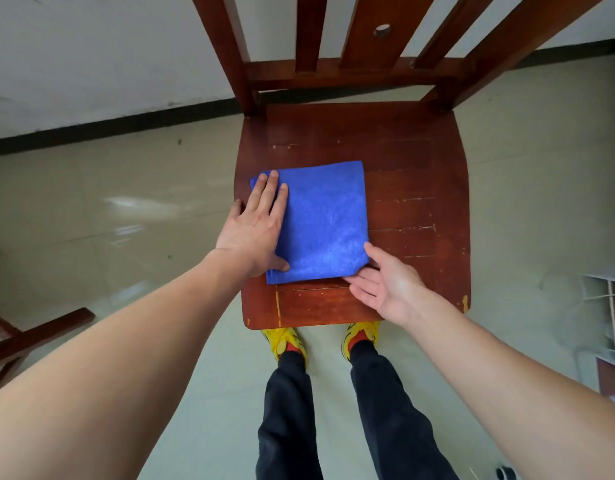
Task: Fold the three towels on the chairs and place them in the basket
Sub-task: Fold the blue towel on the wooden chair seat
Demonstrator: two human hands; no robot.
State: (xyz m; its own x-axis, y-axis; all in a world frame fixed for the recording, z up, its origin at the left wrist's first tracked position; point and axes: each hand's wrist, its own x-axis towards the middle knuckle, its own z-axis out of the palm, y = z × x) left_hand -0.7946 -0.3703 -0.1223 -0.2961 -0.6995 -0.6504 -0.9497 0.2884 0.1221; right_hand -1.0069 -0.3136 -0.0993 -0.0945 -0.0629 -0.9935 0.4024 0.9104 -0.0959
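Left hand [254, 226] flat on blue towel [326, 220], right hand [385, 282] at corner

You have soft, even daylight here, bright enough throughout; the glossy floor [143, 206] throws back pale streaks of glare on your left; shadows are faint and soft-edged; the towel [326, 220] and chair [403, 168] seat are sharp; the wide lens splays the chair's back slats and stretches your forearms [126, 341] at the lower corners.
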